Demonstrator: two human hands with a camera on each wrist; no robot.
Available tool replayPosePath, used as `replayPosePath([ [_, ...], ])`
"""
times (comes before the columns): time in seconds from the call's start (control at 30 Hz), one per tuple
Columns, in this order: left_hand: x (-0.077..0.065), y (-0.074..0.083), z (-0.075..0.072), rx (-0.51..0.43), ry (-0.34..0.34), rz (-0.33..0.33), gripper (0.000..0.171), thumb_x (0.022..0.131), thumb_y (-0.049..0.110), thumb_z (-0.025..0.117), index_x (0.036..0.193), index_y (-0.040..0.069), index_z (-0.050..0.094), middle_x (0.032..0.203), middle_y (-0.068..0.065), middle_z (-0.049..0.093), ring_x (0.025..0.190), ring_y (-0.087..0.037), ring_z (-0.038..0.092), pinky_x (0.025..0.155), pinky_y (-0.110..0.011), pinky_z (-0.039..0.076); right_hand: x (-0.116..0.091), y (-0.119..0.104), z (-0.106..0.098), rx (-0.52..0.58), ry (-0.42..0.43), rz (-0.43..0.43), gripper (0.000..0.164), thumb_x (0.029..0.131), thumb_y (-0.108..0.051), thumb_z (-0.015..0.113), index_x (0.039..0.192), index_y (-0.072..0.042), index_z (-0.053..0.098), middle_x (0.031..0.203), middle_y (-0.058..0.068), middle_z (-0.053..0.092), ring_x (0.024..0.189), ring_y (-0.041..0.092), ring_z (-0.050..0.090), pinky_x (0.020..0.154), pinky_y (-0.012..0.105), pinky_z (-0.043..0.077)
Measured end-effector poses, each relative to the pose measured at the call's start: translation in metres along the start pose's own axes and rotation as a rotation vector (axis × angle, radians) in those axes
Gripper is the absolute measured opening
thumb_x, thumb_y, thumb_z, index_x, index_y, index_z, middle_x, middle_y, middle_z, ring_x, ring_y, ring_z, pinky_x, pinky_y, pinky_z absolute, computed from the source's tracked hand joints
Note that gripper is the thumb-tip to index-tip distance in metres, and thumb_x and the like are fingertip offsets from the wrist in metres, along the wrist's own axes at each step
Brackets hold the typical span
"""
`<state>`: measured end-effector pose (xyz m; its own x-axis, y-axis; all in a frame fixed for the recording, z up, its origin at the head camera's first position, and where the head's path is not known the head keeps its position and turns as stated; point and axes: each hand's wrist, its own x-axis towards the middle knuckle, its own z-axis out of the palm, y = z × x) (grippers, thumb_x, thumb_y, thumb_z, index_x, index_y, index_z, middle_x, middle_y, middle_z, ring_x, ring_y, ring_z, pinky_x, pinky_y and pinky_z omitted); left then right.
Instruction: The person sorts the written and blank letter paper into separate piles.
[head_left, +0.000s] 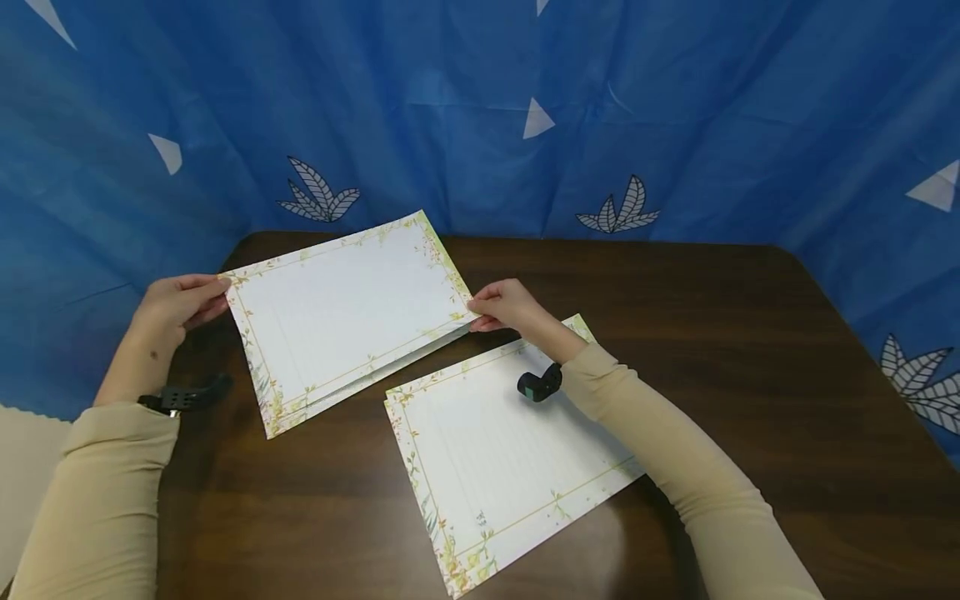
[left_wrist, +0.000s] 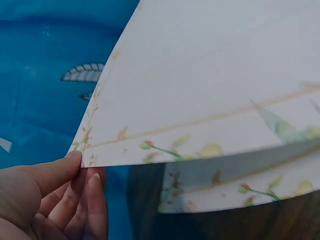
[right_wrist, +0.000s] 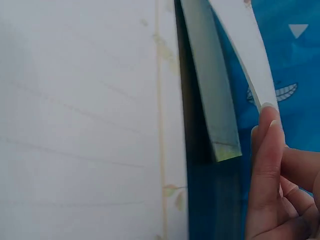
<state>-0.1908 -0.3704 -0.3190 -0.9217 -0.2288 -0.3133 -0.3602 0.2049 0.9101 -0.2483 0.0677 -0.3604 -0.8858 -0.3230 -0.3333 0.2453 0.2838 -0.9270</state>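
Observation:
A white sheet of paper [head_left: 352,292] with a floral border is raised above the left part of the table. My left hand [head_left: 180,304] pinches its left corner between thumb and fingers; the left wrist view shows this corner close to the thumb. At the opposite edge, my right hand [head_left: 510,306] pinches the right corner. Beneath the raised sheet lies another sheet with the same border [left_wrist: 240,195], partly hidden. Under my right forearm rests a second group of matching sheets [head_left: 510,450], slightly offset from one another, its right part covered by the sleeve.
The dark brown wooden table [head_left: 712,350] extends to the right of the papers. Behind it hangs a blue curtain [head_left: 465,108] with white triangles and leaf prints. A black strap [head_left: 183,398] circles the left wrist, and a black wrist device [head_left: 540,383] sits on the right.

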Motion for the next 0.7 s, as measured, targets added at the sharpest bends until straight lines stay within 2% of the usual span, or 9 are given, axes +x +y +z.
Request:
replayPosePath([
  [0.03, 0.002, -0.004, 0.000, -0.003, 0.017, -0.004, 0.007, 0.087, 0.033, 0.066, 0.082, 0.028, 0.065, 0.074, 0.014, 0.061, 0.068, 0.000, 0.062, 0.082, -0.029, 0.049, 0.002, 0.002, 0.001, -0.006, 0.000, 0.006, 0.018, 0.091, -0.007, 0.062, 0.102, 0.007, 0.062, 0.085, 0.016, 0.064, 0.063, 0.017, 0.066, 0.061, 0.025, 0.054],
  [0.1, 0.007, -0.010, 0.002, -0.047, 0.047, 0.001, 0.014, 0.086, 0.025, 0.068, 0.072, 0.027, 0.067, 0.069, 0.011, 0.062, 0.063, -0.002, 0.062, 0.065, -0.021, 0.052, 0.005, 0.004, 0.003, -0.025, -0.003, 0.010, 0.017, 0.091, -0.007, 0.062, 0.100, 0.007, 0.063, 0.082, 0.015, 0.064, 0.061, 0.016, 0.066, 0.060, 0.026, 0.054],
  [0.17, 0.010, -0.015, 0.004, -0.072, 0.053, 0.003, 0.022, 0.087, 0.018, 0.067, 0.066, 0.026, 0.068, 0.067, 0.009, 0.062, 0.060, -0.003, 0.062, 0.060, -0.020, 0.052, 0.006, 0.007, 0.004, -0.042, -0.004, 0.009, 0.016, 0.091, -0.007, 0.062, 0.099, 0.007, 0.063, 0.080, 0.015, 0.065, 0.060, 0.016, 0.065, 0.059, 0.026, 0.054],
  [0.27, 0.012, -0.020, 0.005, -0.021, 0.056, 0.017, 0.029, 0.089, 0.017, 0.065, 0.063, 0.029, 0.066, 0.066, 0.011, 0.061, 0.060, -0.002, 0.061, 0.059, -0.019, 0.052, 0.008, 0.009, 0.006, -0.060, -0.004, -0.001, 0.016, 0.091, -0.007, 0.062, 0.099, 0.006, 0.064, 0.078, 0.016, 0.065, 0.058, 0.017, 0.064, 0.058, 0.026, 0.054],
  [0.5, 0.014, -0.029, 0.008, -0.004, 0.079, 0.024, 0.030, 0.089, 0.016, 0.065, 0.062, 0.030, 0.064, 0.064, 0.012, 0.061, 0.058, -0.001, 0.061, 0.056, -0.018, 0.051, 0.010, 0.015, 0.008, -0.067, 0.010, 0.003, 0.017, 0.089, -0.008, 0.064, 0.100, 0.005, 0.064, 0.076, 0.015, 0.065, 0.054, 0.016, 0.062, 0.055, 0.025, 0.053],
  [0.57, 0.014, -0.033, 0.010, 0.017, 0.098, 0.024, 0.026, 0.088, 0.017, 0.066, 0.065, 0.027, 0.064, 0.064, 0.012, 0.060, 0.058, -0.001, 0.061, 0.056, -0.018, 0.051, 0.011, 0.017, 0.009, -0.075, 0.017, 0.003, 0.017, 0.088, -0.008, 0.066, 0.099, 0.005, 0.064, 0.075, 0.015, 0.065, 0.053, 0.016, 0.062, 0.055, 0.025, 0.053],
  [0.67, 0.014, -0.039, 0.012, 0.110, 0.131, 0.055, 0.009, 0.089, 0.018, 0.066, 0.084, 0.011, 0.067, 0.065, 0.013, 0.057, 0.058, 0.000, 0.059, 0.056, -0.017, 0.050, 0.012, 0.018, 0.011, -0.134, 0.031, -0.032, 0.016, 0.087, -0.008, 0.067, 0.098, 0.004, 0.064, 0.073, 0.013, 0.064, 0.053, 0.016, 0.062, 0.054, 0.026, 0.053],
  [0.7, 0.014, -0.041, 0.013, 0.155, 0.145, 0.069, 0.015, 0.089, 0.019, 0.066, 0.092, 0.004, 0.066, 0.065, 0.014, 0.056, 0.058, 0.001, 0.058, 0.056, -0.017, 0.050, 0.012, 0.018, 0.012, -0.164, 0.038, -0.052, 0.015, 0.087, -0.008, 0.067, 0.097, 0.003, 0.063, 0.072, 0.013, 0.064, 0.053, 0.017, 0.062, 0.053, 0.026, 0.053],
])
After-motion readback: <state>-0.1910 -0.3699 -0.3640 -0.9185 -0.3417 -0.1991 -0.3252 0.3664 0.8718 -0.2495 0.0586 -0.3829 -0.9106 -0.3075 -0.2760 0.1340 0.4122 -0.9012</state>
